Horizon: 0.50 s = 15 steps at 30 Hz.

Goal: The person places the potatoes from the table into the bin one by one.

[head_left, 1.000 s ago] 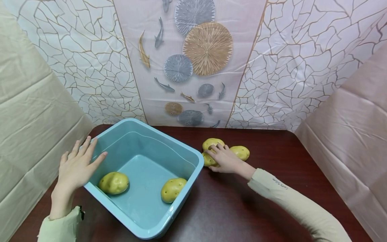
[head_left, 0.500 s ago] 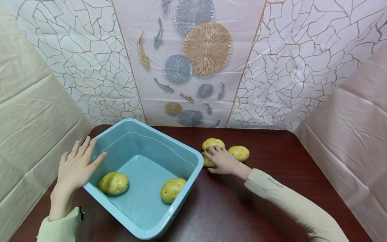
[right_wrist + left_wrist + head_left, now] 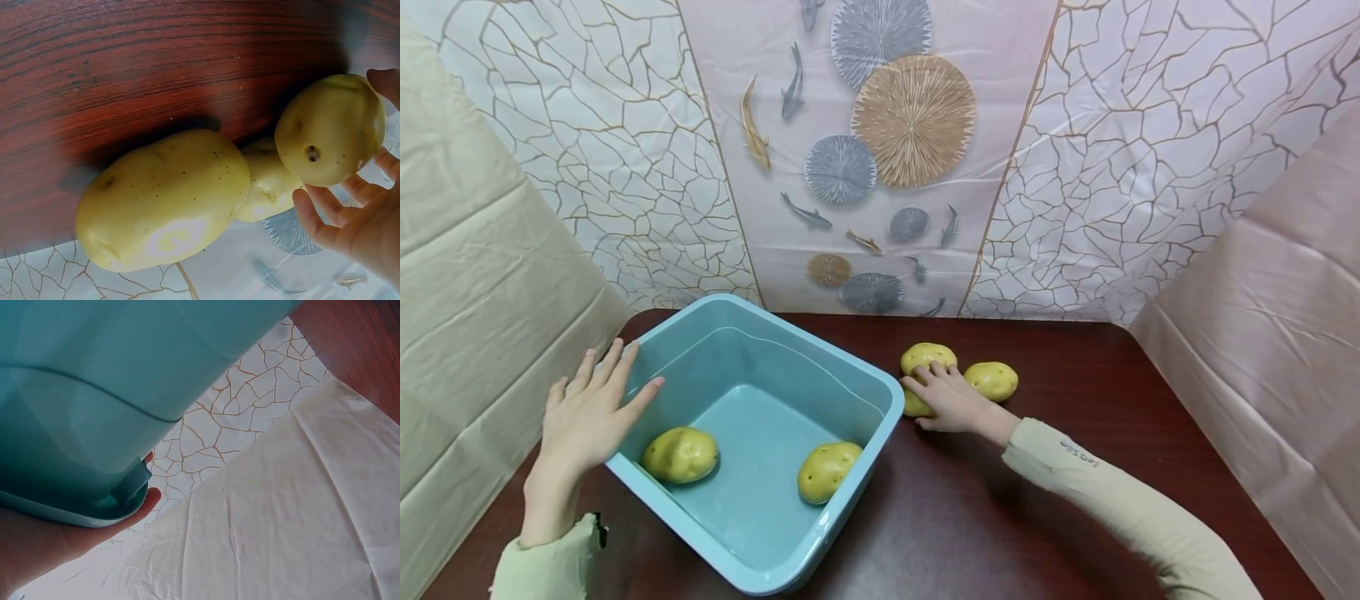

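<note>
My right hand [image 3: 951,402] lies over the nearest of three yellow potatoes right of the basin. In the right wrist view its thumb and curled fingers [image 3: 319,219] grip that potato [image 3: 331,134] from opposite sides. A second potato [image 3: 928,357] sits just behind it, and a third potato [image 3: 992,381] lies to the right, partly behind the hand. My left hand [image 3: 583,417], fingers straight and spread, rests on the left rim of the blue basin [image 3: 790,329]. Inside the basin are a potato [image 3: 681,455] at the left and another potato [image 3: 827,472] at the right.
The dark red-brown wooden table [image 3: 985,517] carries everything. Behind it hangs a patterned cloth [image 3: 850,208] with fish and round motifs. Plain beige cloth [image 3: 1285,333] closes off both sides.
My right hand has shifted very slightly left over the nearest potato, and the right potato a touch left with it. The left hand and basin have stayed practically where they were.
</note>
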Tool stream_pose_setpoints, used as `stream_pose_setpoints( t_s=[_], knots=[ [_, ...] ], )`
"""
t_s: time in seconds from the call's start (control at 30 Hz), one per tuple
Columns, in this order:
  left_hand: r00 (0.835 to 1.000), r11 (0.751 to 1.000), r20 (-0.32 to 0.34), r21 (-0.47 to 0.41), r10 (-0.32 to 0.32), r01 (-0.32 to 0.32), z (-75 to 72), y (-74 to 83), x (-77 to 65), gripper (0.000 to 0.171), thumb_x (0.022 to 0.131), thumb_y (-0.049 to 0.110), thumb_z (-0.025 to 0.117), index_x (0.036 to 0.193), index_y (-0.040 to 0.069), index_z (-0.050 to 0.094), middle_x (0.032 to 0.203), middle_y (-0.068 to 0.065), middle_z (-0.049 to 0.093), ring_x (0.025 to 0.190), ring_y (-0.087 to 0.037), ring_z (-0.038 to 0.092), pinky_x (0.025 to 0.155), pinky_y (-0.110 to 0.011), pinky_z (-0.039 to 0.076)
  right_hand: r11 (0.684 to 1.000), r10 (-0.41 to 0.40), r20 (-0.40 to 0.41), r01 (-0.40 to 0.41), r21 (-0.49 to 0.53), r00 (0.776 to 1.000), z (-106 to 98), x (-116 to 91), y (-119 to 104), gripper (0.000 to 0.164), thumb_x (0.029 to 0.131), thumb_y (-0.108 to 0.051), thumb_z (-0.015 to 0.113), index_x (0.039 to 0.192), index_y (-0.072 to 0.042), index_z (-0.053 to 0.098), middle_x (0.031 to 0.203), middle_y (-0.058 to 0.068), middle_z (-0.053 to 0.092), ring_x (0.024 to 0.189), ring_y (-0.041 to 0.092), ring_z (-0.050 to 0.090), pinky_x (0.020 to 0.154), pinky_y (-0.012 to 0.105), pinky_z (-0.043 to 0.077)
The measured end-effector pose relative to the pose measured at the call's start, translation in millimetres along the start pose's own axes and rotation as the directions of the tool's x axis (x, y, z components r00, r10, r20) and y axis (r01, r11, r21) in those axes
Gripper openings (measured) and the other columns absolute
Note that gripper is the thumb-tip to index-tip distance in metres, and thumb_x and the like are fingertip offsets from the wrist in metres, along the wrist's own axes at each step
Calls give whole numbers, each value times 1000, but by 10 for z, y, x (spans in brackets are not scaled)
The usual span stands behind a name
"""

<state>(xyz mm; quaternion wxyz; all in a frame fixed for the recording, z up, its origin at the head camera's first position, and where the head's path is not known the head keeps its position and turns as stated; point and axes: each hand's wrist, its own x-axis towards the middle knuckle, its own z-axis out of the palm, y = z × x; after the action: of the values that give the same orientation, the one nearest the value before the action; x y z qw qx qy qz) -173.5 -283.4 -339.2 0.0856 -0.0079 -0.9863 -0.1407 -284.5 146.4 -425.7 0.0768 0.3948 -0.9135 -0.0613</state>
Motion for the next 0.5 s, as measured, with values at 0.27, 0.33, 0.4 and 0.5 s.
stream_pose_setpoints(
  t_s=[0.27, 0.33, 0.4, 0.5],
  knots=[
    [1000, 1000, 1, 2, -3, 3, 0, 7, -7, 73, 91, 55, 26, 144, 9, 6, 148, -23, 6, 135, -45, -2, 96, -68, 3, 999, 30, 61, -32, 31, 998, 2, -38, 6, 69, 71, -38, 70, 128, -11, 43, 120, 15, 50, 99, 36, 49, 81, 53, 42],
    [1000, 1000, 1, 1, -2, 2, 0, 6, -8, 73, 91, 54, 27, 144, 9, 5, 148, -23, 6, 135, -45, -2, 96, -68, 3, 998, 37, 73, -40, 41, 997, 6, -51, 9, 70, 71, -38, 70, 129, -11, 42, 121, 16, 50, 99, 37, 50, 81, 54, 42],
    [1000, 1000, 1, 0, -2, 2, 0, 5, -7, 72, 92, 54, 27, 144, 9, 5, 148, -23, 6, 135, -45, -2, 96, -68, 3, 998, 43, 82, -47, 44, 996, 11, -64, 14, 71, 70, -38, 71, 129, -13, 40, 121, 16, 49, 98, 37, 50, 80, 53, 43],
    [1000, 1000, 1, 1, 0, 0, 0, 4, -5, 72, 92, 53, 28, 144, 9, 5, 148, -23, 6, 135, -45, -2, 96, -68, 3, 998, 48, 85, -52, 48, 995, 18, -82, 19, 71, 70, -38, 71, 129, -14, 39, 120, 15, 49, 97, 36, 50, 77, 51, 44]
  ],
)
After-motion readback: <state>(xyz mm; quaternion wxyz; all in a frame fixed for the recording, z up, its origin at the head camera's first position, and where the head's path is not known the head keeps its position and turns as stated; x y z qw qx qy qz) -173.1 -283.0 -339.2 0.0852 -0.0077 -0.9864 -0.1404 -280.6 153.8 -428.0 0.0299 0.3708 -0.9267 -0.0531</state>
